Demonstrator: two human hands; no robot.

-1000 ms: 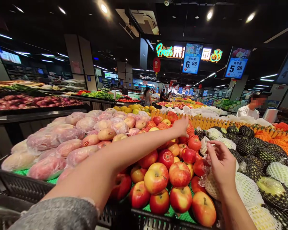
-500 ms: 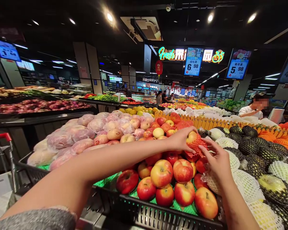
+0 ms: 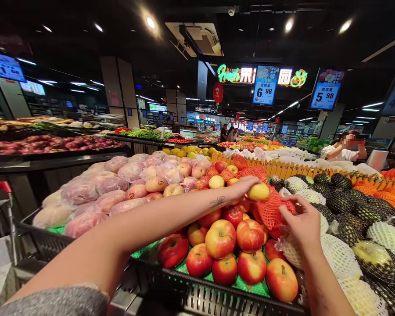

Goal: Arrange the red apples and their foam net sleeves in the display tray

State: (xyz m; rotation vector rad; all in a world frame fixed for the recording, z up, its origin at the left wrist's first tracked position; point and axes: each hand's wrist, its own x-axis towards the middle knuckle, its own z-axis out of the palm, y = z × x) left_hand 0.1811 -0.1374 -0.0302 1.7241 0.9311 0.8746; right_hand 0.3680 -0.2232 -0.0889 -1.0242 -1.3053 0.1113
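My left hand [image 3: 245,188] is closed around a yellowish apple [image 3: 258,192] above the heap of apples. Beside it, my right hand [image 3: 299,219] pinches a red foam net sleeve [image 3: 272,210], which hangs against the apple's right side. Whether the apple still touches the inside of the net is hard to tell. Below both hands, red and yellow apples [image 3: 221,239] are piled on green matting in a black slotted crate [image 3: 217,296]. Part of the left fingers is hidden behind the apple.
Wrapped pinkish fruit [image 3: 79,193] fills the crate's left side. To the right lie fruits in white foam nets [image 3: 340,254] and black nets [image 3: 342,199]. A red-handled cart [image 3: 0,186] stands at the left edge. A person [image 3: 342,147] is at the far right.
The apple and the red net have come apart: the apple is now mostly bare in my left hand, while my right hand holds the net slightly lower and to its right.
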